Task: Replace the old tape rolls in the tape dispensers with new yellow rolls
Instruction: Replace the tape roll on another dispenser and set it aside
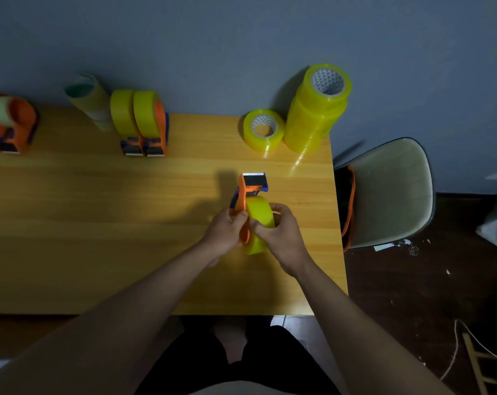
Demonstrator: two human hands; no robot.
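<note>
In the head view, an orange tape dispenser (245, 195) carrying a yellow roll (259, 220) sits above the wooden desk (99, 223), cutter end pointing away; the left hand (227, 232) has its grip curled round the dispenser's orange frame on the roll's left side. The right hand (280, 232) has its grip closed on the roll from the right, fingers curled over its rim. Beyond the dispenser, far right, a single yellow roll (263, 129) lies beside a stack of yellow rolls (317, 109); far left stand two loaded dispensers (144, 124).
</note>
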